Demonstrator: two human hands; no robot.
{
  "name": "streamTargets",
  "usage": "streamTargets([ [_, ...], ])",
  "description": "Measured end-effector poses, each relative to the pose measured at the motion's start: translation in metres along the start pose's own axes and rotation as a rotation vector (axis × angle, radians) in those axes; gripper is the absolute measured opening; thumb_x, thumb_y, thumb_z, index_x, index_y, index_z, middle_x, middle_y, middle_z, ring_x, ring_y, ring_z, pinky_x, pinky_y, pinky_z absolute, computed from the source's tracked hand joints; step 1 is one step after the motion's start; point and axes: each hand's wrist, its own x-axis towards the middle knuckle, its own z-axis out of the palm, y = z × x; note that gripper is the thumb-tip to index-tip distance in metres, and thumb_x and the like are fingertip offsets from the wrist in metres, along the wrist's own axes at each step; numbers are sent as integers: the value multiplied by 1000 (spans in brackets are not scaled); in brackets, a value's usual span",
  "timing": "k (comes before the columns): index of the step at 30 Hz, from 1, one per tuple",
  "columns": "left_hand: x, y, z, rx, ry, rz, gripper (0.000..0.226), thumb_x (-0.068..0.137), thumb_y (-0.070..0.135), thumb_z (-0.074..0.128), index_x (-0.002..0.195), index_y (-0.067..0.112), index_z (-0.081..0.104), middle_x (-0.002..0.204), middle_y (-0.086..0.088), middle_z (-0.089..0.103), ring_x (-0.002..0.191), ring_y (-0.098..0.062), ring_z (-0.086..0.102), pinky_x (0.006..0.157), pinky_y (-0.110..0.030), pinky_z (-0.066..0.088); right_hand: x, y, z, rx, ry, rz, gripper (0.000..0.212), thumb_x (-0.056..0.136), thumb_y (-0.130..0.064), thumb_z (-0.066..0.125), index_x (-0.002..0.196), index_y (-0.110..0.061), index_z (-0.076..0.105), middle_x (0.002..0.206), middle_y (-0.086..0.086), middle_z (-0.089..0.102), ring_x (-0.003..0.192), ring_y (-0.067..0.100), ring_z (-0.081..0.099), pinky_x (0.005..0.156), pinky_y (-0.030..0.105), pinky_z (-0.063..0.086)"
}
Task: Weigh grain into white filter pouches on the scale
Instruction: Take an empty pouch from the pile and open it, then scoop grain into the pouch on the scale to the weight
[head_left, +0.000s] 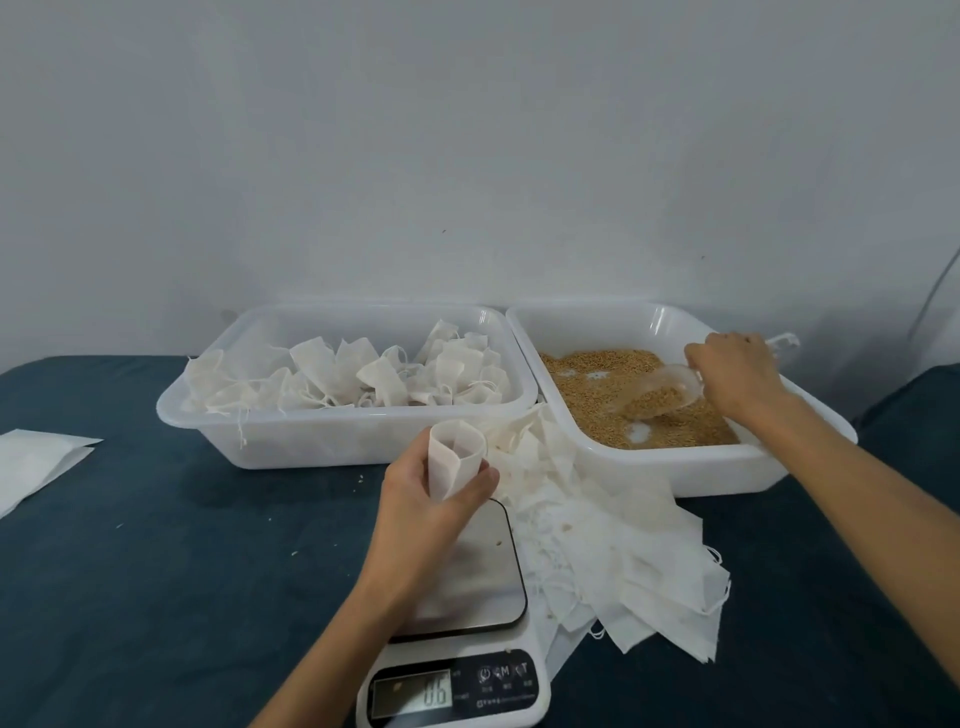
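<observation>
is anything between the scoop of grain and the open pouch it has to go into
Nothing visible blocks it. The right hand holds the clear scoop in the grain tub; the left hand holds the pouch open above the scale. Only the tub's low near wall and loose empty pouches lie between, below the path.

Dark teal cloth-covered surface (156, 571) carries everything. Two white plastic tubs at back, side by side, touching: left tub (332, 441) full of pouches, right tub (675, 467) with grain. Kitchen scale (467, 675) up front, heap of flat empty pouches (623, 545) just beside it on right. White sheets (36, 462) at far left edge. Few stray grains (294, 553) scattered on cloth.
</observation>
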Motion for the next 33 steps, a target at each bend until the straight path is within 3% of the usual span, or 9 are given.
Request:
streamTargets([
  [4, 0, -1, 0, 4, -1, 2, 18, 80, 32, 81, 95, 31, 70, 94, 3, 76, 90, -19, 73, 80, -31, 61, -1, -4, -1, 161, 14, -153, 24, 88, -10, 69, 103, -28, 66, 97, -6, 64, 95, 19, 60, 92, 36, 40],
  [10, 0, -1, -1, -6, 4, -8, 22, 79, 32, 81, 99, 30, 71, 96, 3, 76, 91, -19, 74, 80, -29, 61, -12, -33, -8, 448, -192, -412, 27, 78, -1, 75, 88, -25, 67, 92, -13, 61, 89, 8, 56, 74, 22, 42],
  [13, 1, -2, -1, 10, 6, -10, 25, 78, 34, 81, 99, 26, 70, 95, 4, 76, 90, -17, 73, 77, -25, 58, -14, -26, -8, 544, -323, -389, 26, 81, 1, 71, 83, -25, 70, 88, -18, 61, 85, 4, 58, 66, 14, 41],
  [16, 1, -3, 0, 17, 4, -9, 22, 77, 35, 81, 95, 31, 70, 93, 3, 75, 88, -17, 72, 76, -25, 58, -20, -10, -7, 695, -457, -357, 31, 86, 1, 69, 86, -30, 73, 94, -12, 71, 93, 10, 66, 78, 23, 54],
  [19, 1, -3, 0, 23, -3, -1, 20, 77, 36, 81, 94, 35, 70, 93, 5, 76, 86, -14, 72, 76, -23, 59, -25, 2, -4, 888, -481, -334, 22, 83, -5, 79, 94, -25, 78, 99, -3, 74, 99, 15, 67, 91, 31, 53],
  [21, 0, -4, 0, 25, -2, -4, 21, 77, 36, 82, 95, 34, 70, 94, 5, 75, 86, -13, 72, 76, -23, 58, -27, 7, -1, 968, -438, -259, 18, 81, -13, 84, 95, -23, 79, 96, 1, 74, 96, 19, 66, 88, 33, 51],
  [25, 1, -5, 0, 27, 4, -11, 21, 77, 36, 82, 94, 31, 70, 93, 4, 76, 85, -13, 72, 75, -20, 57, -25, 0, 5, 752, -270, -142, 13, 79, -17, 85, 86, -21, 75, 87, -6, 69, 86, 15, 64, 74, 28, 48],
  [29, 2, -5, 1, 20, 0, -15, 25, 77, 37, 82, 95, 25, 70, 91, 3, 74, 83, -13, 70, 73, -23, 55, -26, -17, -4, 449, -104, -76, 12, 85, -18, 77, 95, -17, 71, 96, 1, 70, 89, 21, 65, 82, 38, 54],
  [33, 1, -6, 0, 19, -10, -15, 27, 75, 39, 81, 97, 26, 70, 94, 2, 75, 86, -15, 70, 74, -27, 55, -21, -27, -21, 76, 81, -78, 19, 85, -4, 69, 94, -21, 69, 91, -1, 64, 88, 21, 60, 80, 33, 45],
])
